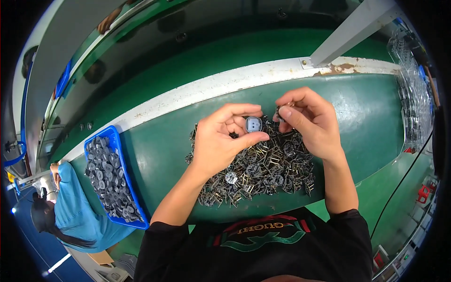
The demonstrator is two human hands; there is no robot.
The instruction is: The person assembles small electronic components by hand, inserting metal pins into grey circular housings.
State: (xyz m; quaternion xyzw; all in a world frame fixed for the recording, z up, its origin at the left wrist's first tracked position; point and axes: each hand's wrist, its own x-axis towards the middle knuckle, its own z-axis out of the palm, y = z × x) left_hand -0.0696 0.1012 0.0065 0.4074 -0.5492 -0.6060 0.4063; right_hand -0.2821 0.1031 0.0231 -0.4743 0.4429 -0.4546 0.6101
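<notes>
My left hand (221,138) is closed around a light grey, rounded-square plastic housing (253,124) with two dark holes in its face. Its thumb and index finger sit at either side of the piece. To the right, my right hand (310,120) pinches a small dark part (281,114) between thumb and fingertips; fingers cover much of it, so its exact kind is unclear. Both hands hover over the far side of a heap of small dark parts with brassy metal prongs (263,169), spread on the green tabletop (361,117). The two held pieces are apart.
At left, a blue tray (123,171) is filled with grey plastic housings. A white rail (188,94) runs behind the table, with a grey post (352,30) rising from it. Clear plastic trays (413,94) are stacked far right. A person in blue (77,207) sits lower left.
</notes>
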